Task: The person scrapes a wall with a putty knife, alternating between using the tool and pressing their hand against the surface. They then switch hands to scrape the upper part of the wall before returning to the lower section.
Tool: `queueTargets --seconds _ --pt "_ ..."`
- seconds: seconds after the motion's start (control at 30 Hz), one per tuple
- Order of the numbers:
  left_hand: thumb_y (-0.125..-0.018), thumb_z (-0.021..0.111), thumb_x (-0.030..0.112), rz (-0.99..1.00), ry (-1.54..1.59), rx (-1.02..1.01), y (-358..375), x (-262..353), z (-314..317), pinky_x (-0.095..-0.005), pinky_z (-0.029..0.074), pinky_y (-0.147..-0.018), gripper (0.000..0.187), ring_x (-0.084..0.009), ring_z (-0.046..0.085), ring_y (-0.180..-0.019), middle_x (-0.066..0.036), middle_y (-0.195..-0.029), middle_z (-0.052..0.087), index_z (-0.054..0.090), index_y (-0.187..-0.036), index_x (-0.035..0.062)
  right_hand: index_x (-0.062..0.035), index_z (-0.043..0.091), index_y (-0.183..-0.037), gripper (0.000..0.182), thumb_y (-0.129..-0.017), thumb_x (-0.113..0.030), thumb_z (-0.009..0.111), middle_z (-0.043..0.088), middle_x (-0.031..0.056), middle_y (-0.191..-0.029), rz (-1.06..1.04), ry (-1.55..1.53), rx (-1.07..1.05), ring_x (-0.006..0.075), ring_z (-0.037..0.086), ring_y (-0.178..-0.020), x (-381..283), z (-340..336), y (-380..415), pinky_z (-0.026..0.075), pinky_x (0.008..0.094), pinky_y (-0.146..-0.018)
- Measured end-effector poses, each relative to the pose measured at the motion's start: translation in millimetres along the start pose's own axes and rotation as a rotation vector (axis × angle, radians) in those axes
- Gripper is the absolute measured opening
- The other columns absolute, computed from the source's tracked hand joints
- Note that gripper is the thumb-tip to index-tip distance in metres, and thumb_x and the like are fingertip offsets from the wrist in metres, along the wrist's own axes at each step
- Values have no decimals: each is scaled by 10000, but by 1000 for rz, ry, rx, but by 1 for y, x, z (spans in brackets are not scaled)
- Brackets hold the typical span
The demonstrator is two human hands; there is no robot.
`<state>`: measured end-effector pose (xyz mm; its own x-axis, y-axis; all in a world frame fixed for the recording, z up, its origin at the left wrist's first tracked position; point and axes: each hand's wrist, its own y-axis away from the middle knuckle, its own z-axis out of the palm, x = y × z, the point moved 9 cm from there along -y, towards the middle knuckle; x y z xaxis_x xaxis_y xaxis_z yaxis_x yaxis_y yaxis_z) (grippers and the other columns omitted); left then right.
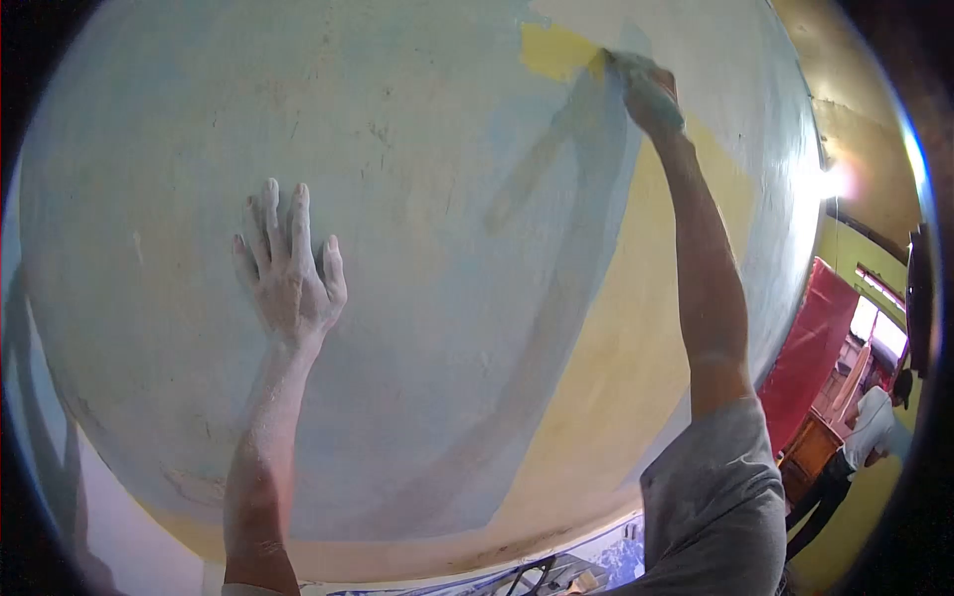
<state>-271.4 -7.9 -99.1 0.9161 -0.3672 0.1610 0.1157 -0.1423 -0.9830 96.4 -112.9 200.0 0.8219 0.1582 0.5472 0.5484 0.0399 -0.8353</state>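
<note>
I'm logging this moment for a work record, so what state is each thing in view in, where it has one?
Left hand: fingers spread, palm toward the wall, whitened.
Right hand: raised to the wall; its grip is too unclear to tell.
Wall: patchy, yellow in places, pale blue-green elsewhere.
Light: on.
Grey sleeve: creased.
Person in the background: standing.
</note>
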Motion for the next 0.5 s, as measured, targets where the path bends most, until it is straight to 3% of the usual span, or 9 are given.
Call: queueTargets --seconds 0.13,0.17,0.2,0.37,0.47,0.5 --pt "-973 397 372 -8 -17 0 1 3 1 -610 171 -1143 607 -364 178 -1466 -119 -1591 210 249 -1529 178 -68 684 -1114 266 -932 -113 495 698 139 -1094 -143 282 -27 311 674 -996 -11 -3 -6 532 366 -875" --pt "-974 395 374 -2 -15 14 1 4 1 -611 172 -1143 607 -360 181 -1466 -118 -1589 213 248 -1530 181 -56 680 -1122 260 -938 -136 514 700 150 -1083 87 75 -110 321 673 -993 23 4 -16 536 361 -862" --pt "-974 395 374 3 -13 12 1 4 3 -611 172 -1143 607 -360 181 -1466 -118 -1589 213 248 -1530 181 -56 680 -1122 260 -938 -136 514 700 150 -1083 92 78 -111 321 673 -993 23 2 -18 536 361 -862" --pt "-979 376 370 -5 -12 28 5 -1 3 -605 159 -1151 587 -350 183 -1468 -121 -1588 216 267 -1524 180 -49 687 -1097 242 -929 -129 532 712 121 -1056 -168 -31 19 313 677 -977 -23 -11 21 538 355 -861" --pt "-971 398 371 2 -18 54 2 -1 -1 -605 183 -1137 594 -366 210 -1455 -132 -1578 236 278 -1520 177 -53 682 -1119 253 -921 -102 533 702 126 -1092 -206 171 -18 302 669 -1008 -16 -4 7 530 362 -888" --pt "-963 420 373 6 -2 63 4 2 -3 -608 209 -1122 602 -385 238 -1441 -145 -1566 261 290 -1516 174 -63 674 -1146 281 -908 -70 525 690 131 -1126 -165 71 -68 301 655 -1048 -25 -10 6 522 369 -916"
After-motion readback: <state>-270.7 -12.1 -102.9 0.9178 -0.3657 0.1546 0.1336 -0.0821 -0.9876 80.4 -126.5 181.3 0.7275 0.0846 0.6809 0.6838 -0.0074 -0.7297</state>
